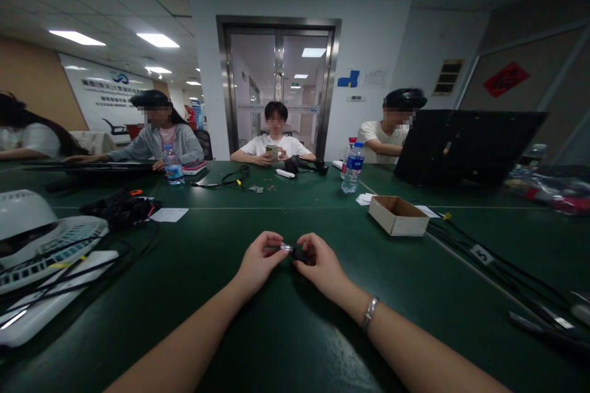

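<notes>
Fingers of left hand [263, 258] pinch silvery piece [286, 248] | right hand's [318, 261] grip black piece [300, 255] | frame centre, above green table [286, 331]

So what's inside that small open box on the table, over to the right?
Only brown inner surfaces show inside the box, and nothing pokes up above its rim. The near wall hides at least part of the bottom, so I can't tell whether something flat lies there.

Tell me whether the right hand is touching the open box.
Apart. The head view shows green table plainly between the right hand and the open box; the hand holds a small black object instead.
</notes>
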Tool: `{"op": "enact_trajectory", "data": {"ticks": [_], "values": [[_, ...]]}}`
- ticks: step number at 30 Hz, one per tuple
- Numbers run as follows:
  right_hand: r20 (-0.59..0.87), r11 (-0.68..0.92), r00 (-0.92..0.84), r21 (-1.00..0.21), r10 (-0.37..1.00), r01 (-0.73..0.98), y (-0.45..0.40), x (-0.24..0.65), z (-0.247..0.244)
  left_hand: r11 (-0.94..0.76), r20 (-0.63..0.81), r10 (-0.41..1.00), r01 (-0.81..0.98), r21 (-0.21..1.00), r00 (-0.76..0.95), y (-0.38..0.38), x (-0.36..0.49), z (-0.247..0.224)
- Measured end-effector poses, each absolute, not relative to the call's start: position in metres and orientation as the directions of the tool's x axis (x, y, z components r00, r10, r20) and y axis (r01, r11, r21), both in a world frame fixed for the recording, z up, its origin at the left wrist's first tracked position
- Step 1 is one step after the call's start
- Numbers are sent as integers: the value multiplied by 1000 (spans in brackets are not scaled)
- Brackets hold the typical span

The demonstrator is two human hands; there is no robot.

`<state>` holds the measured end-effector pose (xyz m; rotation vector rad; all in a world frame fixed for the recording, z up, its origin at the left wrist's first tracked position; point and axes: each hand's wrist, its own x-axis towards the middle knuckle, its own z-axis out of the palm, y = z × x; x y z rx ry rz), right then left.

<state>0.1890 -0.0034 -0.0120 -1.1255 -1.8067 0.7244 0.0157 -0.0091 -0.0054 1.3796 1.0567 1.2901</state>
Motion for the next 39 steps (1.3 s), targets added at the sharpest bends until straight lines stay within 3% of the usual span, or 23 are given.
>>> {"op": "enact_trajectory", "data": {"ticks": [13,39], "values": [[378,456,-261,-794,888,403,-8,189,-7,-195,192,970,6,981,146,-8,15,-7],[383,471,-280,-778,880,416,-8,189,-7,-197,195,972,4,980,133,-7,14,-9]]}}
